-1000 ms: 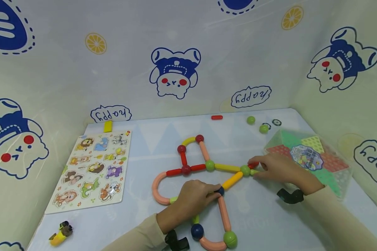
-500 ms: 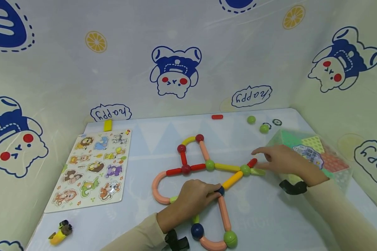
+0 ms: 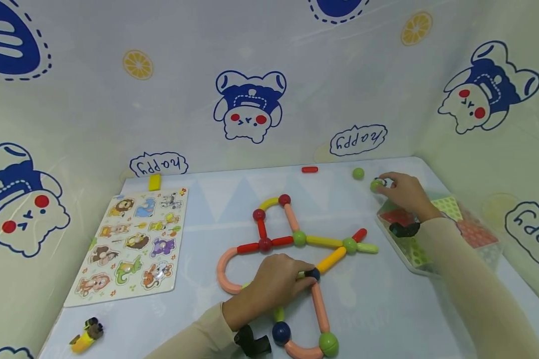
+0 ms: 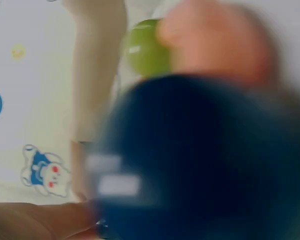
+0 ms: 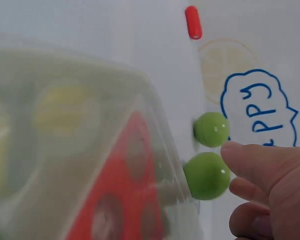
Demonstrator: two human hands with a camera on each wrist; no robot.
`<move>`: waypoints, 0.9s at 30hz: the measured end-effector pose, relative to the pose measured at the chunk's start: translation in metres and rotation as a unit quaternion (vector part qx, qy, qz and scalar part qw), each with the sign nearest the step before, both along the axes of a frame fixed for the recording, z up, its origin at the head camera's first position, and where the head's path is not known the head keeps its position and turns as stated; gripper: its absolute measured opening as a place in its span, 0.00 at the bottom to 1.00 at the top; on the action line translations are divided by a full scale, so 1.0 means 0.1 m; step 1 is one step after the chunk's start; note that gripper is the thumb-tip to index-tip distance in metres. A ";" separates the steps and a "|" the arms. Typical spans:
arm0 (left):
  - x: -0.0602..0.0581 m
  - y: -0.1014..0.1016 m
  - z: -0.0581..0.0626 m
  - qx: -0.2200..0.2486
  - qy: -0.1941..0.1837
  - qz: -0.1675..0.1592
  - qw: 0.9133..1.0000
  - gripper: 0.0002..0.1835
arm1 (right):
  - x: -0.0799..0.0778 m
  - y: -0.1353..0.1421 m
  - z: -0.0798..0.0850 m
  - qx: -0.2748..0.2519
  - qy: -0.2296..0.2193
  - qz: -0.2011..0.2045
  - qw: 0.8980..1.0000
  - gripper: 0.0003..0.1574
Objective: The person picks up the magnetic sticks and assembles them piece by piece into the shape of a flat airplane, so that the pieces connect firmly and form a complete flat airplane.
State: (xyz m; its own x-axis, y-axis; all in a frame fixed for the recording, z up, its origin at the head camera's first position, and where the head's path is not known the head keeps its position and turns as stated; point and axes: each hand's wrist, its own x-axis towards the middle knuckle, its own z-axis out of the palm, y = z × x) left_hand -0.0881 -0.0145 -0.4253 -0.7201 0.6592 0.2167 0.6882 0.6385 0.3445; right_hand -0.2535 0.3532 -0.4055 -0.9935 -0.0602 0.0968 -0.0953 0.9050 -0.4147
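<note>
My left hand (image 3: pixel 276 279) pinches a dark blue ball (image 3: pixel 313 274) of a magnetic stick-and-ball figure on the table. From that ball, an orange-yellow stick (image 3: pixel 332 261) leads to a green ball (image 3: pixel 350 245) bearing a short red stick (image 3: pixel 360 235) and a light green stick (image 3: pixel 367 248). A blurred blue ball (image 4: pixel 200 160) fills much of the left wrist view. At the far right, my right hand (image 3: pixel 406 192) has thumb and fingers spread at a loose green ball (image 5: pixel 207 176). A firm grip is not visible. Another green ball (image 5: pixel 212 129) lies beside it.
A clear box (image 3: pixel 417 271) of coloured pieces stands under the right forearm. An animal picture board (image 3: pixel 132 244) lies left, a small yellow toy (image 3: pixel 87 335) near the front, a yellow block (image 3: pixel 154 182) and red stick (image 3: pixel 310 169) at the back.
My right hand has let go of the short sticks at the green joint ball and moved up and away to the loose green ball. The left hand stays at the dark blue ball.
</note>
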 end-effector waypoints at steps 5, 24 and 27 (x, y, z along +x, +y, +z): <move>-0.15 0.25 0.20 -0.027 0.019 0.003 0.999 0.18 | -0.04 -0.03 -0.02 -0.005 -0.005 -0.024 1.000 0.29; -0.59 1.06 0.19 -0.106 0.036 0.014 0.994 0.05 | 0.60 -0.07 -0.12 -0.065 0.022 -0.023 0.997 0.34; -0.60 1.02 0.18 -0.094 0.049 0.014 0.994 0.05 | 0.82 -0.20 -0.16 -0.083 0.045 0.006 0.996 0.32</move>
State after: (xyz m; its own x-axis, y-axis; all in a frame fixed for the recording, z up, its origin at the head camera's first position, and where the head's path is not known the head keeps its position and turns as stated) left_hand -0.1476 0.0876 -0.4077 -0.7201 0.6748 0.1615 0.6937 0.7044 0.1503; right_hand -0.1713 0.3332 -0.4215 -0.9797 -0.0472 0.1950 -0.1486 0.8236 -0.5474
